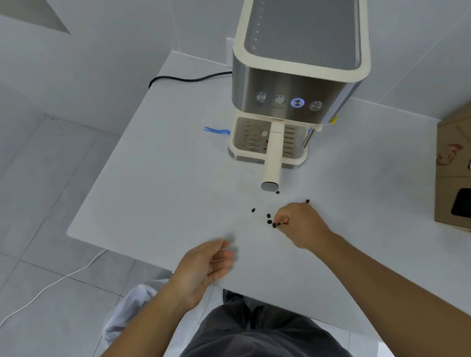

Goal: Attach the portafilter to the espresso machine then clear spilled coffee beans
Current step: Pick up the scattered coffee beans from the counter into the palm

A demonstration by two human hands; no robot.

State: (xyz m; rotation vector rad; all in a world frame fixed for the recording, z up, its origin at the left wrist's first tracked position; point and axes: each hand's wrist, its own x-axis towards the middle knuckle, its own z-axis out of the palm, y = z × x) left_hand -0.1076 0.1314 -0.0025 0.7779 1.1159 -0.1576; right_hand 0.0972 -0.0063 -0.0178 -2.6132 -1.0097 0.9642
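Observation:
The cream and steel espresso machine (296, 80) stands at the back of the white table (157, 190), one button lit blue. The portafilter (273, 158) sits in the machine, its cream handle pointing toward me. Several dark coffee beans (269, 221) lie scattered on the table in front of the handle. My right hand (300, 225) rests among them, fingertips pinched on a bean at its left side. My left hand (205, 269) hovers at the table's near edge, palm up and cupped, holding nothing.
A cardboard box (463, 174) stands at the right edge. A black power cord (185, 78) runs left behind the machine. A strip of blue tape (216, 130) lies by the machine's base. A white cable (46, 285) and a white bag (132, 306) lie on the tiled floor.

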